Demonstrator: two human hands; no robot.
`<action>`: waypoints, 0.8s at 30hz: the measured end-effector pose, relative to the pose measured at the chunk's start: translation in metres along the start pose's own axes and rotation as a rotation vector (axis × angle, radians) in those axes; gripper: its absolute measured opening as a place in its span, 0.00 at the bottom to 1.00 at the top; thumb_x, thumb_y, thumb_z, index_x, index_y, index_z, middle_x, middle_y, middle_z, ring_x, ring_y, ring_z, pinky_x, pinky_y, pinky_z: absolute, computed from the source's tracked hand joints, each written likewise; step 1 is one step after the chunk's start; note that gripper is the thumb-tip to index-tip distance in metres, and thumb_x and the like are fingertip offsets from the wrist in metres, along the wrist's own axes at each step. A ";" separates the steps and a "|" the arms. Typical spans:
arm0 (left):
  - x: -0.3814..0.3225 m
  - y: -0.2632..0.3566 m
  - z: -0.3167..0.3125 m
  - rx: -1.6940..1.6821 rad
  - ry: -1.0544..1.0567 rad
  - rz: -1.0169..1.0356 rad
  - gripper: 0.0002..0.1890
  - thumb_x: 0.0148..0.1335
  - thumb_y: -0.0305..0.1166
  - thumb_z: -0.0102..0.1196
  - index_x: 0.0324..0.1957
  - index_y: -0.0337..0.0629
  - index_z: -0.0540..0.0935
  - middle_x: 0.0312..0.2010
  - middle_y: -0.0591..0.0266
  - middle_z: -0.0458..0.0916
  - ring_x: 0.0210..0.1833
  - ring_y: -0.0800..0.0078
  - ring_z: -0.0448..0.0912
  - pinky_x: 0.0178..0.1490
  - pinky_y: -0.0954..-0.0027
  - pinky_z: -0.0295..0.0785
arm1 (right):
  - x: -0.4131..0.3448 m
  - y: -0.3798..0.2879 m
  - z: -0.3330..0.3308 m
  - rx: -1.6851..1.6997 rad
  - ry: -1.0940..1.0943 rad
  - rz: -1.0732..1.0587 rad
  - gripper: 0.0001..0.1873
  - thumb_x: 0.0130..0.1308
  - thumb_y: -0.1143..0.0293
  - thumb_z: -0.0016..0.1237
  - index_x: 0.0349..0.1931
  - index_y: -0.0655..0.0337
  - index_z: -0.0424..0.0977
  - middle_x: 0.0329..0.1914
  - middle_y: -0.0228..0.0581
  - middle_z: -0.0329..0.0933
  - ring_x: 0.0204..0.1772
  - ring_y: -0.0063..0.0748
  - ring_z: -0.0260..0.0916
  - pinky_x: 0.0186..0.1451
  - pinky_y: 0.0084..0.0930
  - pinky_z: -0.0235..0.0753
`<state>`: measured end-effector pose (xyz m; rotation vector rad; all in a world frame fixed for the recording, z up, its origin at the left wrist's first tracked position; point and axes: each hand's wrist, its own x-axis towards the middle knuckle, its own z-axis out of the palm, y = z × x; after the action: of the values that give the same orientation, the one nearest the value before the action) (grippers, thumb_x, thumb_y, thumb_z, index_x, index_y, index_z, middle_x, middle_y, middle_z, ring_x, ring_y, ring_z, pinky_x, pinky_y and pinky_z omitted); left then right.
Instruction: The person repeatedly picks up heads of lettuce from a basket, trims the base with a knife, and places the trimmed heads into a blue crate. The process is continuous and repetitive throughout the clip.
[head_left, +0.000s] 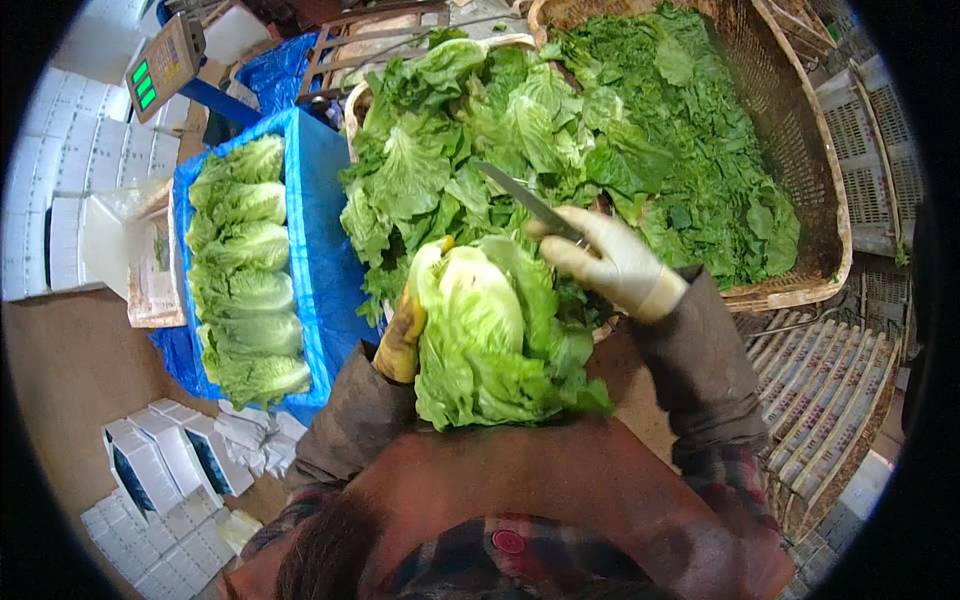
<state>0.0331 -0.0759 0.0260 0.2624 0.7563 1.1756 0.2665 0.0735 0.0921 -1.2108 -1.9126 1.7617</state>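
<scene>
My left hand (406, 330), in a stained yellow glove, holds a head of lettuce (480, 300) close to my apron. Loose outer leaves fan out on the head's right side and towards me. In my right hand (607, 262), gloved in white, is a knife (527, 197) whose blade points up and to the left. The knife hand is just right of and beyond the lettuce, over the leaves. Behind both hands lies a heap of loose lettuce leaves (420, 157) in a basket. The fingers of my left hand are partly hidden by the head.
On the left, a blue-lined box (322, 225) holds a row of trimmed lettuce heads (259, 289). A scale display (161, 67) rises behind it. A large plastic crate (814, 172) of leaves stands at the right. White foam boxes (169, 457) sit on the floor; slatted crates (825, 397) lie right.
</scene>
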 end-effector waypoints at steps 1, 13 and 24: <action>0.002 0.007 0.000 0.108 -0.007 -0.001 0.49 0.61 0.56 0.60 0.74 0.38 0.52 0.69 0.54 0.64 0.70 0.63 0.66 0.73 0.60 0.61 | -0.005 0.009 0.008 0.132 -0.009 -0.109 0.26 0.67 0.52 0.53 0.56 0.65 0.74 0.48 0.39 0.80 0.50 0.35 0.77 0.52 0.32 0.76; 0.018 0.057 0.021 0.730 0.256 -0.014 0.43 0.61 0.45 0.62 0.74 0.43 0.58 0.68 0.53 0.67 0.65 0.62 0.71 0.67 0.62 0.66 | 0.006 0.080 0.084 0.893 0.191 0.114 0.20 0.72 0.57 0.52 0.52 0.65 0.77 0.37 0.24 0.76 0.35 0.13 0.69 0.36 0.14 0.71; 0.054 0.044 -0.043 0.017 -0.218 0.176 0.56 0.50 0.54 0.71 0.75 0.43 0.54 0.70 0.57 0.63 0.70 0.62 0.66 0.73 0.58 0.62 | 0.019 0.059 -0.076 0.084 0.813 -0.237 0.19 0.65 0.68 0.58 0.57 0.54 0.75 0.54 0.35 0.79 0.39 0.19 0.75 0.37 0.18 0.78</action>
<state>-0.0177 -0.0185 -0.0028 0.4714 0.5605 1.2829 0.3301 0.1339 0.0487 -1.3212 -1.3989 0.9806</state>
